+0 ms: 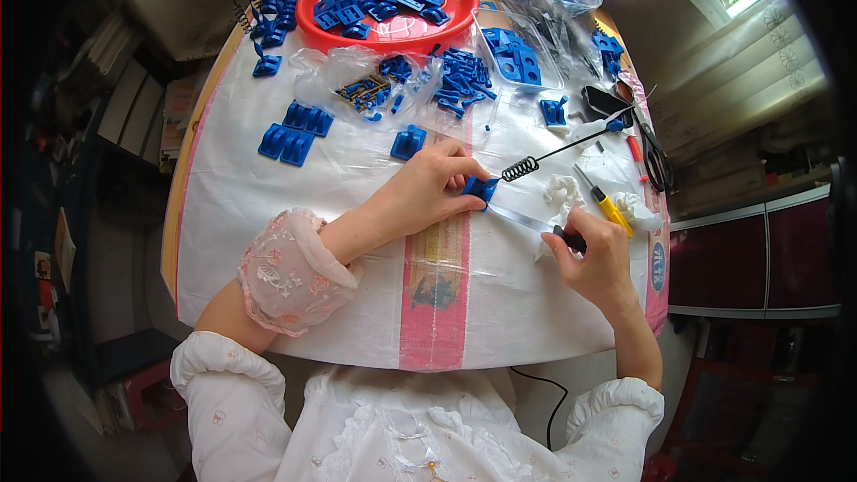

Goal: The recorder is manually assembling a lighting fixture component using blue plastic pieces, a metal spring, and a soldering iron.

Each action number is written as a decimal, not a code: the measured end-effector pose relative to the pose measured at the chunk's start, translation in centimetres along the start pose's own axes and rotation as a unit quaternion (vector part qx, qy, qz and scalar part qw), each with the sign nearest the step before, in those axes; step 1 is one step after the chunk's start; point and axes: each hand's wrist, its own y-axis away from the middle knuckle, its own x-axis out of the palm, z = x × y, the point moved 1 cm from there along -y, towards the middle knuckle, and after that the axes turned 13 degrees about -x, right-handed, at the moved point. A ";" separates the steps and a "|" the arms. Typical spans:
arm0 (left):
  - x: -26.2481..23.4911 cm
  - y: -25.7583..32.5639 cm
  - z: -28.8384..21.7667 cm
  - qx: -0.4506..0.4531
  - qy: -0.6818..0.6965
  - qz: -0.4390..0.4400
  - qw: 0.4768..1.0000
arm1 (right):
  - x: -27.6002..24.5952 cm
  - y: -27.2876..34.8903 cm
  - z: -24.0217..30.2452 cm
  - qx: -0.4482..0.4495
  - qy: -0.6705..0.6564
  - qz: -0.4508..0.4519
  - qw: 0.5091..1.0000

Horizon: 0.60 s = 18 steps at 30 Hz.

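Observation:
Near the middle of the table, my left hand [420,186] pinches a small blue plastic base [482,189] between thumb and fingers. From it a black spring wire [520,169] runs up to the right, coiled near the base and straight beyond, with a blue piece [614,125] at its far end. My right hand [600,254] is closed around the black handle [569,239] of a knife-like tool. Its flat metal blade [518,217] points left, with the tip at the base's lower edge; whether it touches is hard to tell.
A red tray [308,22] heaped with blue parts stands at the back. Bags and a clear box [553,85] hold more parts. Several blue bases [297,132] lie to the left. On the right are a yellow-handled screwdriver [614,211], black scissors [656,161] and crumpled tissue [564,195].

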 end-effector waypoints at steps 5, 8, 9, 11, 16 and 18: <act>0.1 -0.1 0.2 0.000 0.002 0.000 1.000 | 0.1 -0.1 0.0 0.001 0.011 -0.010 1.000; 0.0 -0.1 0.0 -0.005 0.002 0.002 1.000 | 0.3 0.0 -0.1 -0.003 0.017 -0.018 1.000; 0.1 -0.1 0.1 -0.004 0.003 0.000 1.000 | 0.3 0.0 0.0 -0.005 0.023 -0.020 1.000; 0.0 -0.1 0.0 -0.005 0.000 0.003 1.000 | 0.3 0.0 0.0 -0.006 0.026 -0.019 0.999; -0.2 0.0 -0.3 -0.013 -0.014 0.018 1.000 | 0.0 0.2 0.0 -0.004 0.000 0.000 1.000; -0.2 0.0 -0.2 -0.011 -0.012 0.015 1.000 | 0.1 0.1 -0.1 -0.004 0.003 -0.001 1.000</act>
